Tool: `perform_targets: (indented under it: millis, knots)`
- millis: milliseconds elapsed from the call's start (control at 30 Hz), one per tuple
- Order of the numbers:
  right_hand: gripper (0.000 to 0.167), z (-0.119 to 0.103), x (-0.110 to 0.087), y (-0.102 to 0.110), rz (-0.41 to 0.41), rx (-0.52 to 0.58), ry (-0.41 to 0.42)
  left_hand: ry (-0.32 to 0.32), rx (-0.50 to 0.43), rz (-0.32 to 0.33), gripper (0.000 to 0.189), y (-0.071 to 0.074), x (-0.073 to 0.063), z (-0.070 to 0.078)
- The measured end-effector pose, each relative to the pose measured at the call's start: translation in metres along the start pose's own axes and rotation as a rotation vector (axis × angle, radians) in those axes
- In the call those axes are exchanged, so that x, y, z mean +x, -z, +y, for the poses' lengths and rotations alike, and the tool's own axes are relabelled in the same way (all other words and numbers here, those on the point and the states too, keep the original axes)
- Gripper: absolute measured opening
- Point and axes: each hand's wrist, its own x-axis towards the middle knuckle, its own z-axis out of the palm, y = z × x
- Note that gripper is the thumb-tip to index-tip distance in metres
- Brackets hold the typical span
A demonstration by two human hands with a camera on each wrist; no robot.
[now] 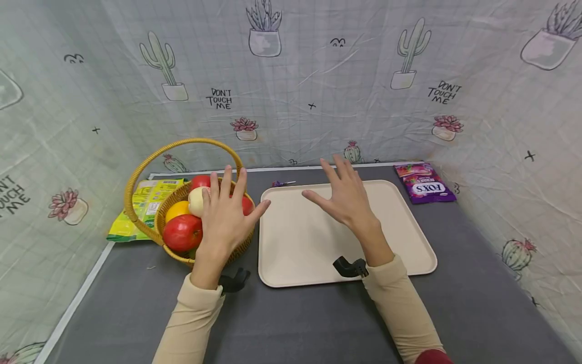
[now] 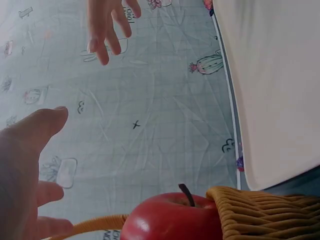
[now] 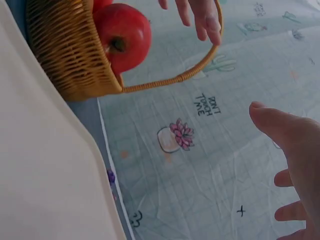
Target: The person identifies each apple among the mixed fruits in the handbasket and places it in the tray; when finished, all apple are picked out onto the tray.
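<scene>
My left hand (image 1: 224,218) is spread over the right part of a wicker basket (image 1: 243,247), fingers straight and holding nothing. In the basket lie a red apple (image 1: 183,233), an orange fruit (image 1: 176,210), a pale round item (image 1: 196,201) and more red fruit (image 1: 200,182); the hand hides part of the contents. In the left wrist view an apple with a dark stem (image 2: 172,217) shows at the basket rim. My right hand (image 1: 349,198), its fingers spread and bare of any object, hovers above a beige tray (image 1: 300,247).
Behind the basket lies a yellow-green packet (image 1: 132,217). A purple Fox's packet (image 1: 426,183) rests at the back right. A small purple-wrapped item (image 1: 278,183) lies behind the tray. The tall basket handle (image 1: 195,140) arches upward. Patterned cloth (image 1: 309,76) walls off the grey table.
</scene>
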Motion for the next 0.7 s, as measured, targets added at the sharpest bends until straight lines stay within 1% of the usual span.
perform_targets:
  millis: [300,500,633,700]
  knots:
    - [0.092,-0.020,0.007,-0.006,0.007,0.032,0.053,0.035,-0.008,0.030,0.093,0.009,-0.013,-0.003]
    - [0.092,-0.029,0.011,-0.011,-0.011,0.046,0.071,0.028,-0.005,0.069,0.091,0.016,-0.026,-0.009]
    - [0.091,-0.035,0.013,-0.015,0.002,0.064,0.089,0.019,-0.028,0.113,0.090,0.020,-0.034,-0.015]
    - [0.091,-0.038,0.014,-0.017,0.008,0.080,0.100,0.011,-0.048,0.162,0.089,0.020,-0.038,-0.018]
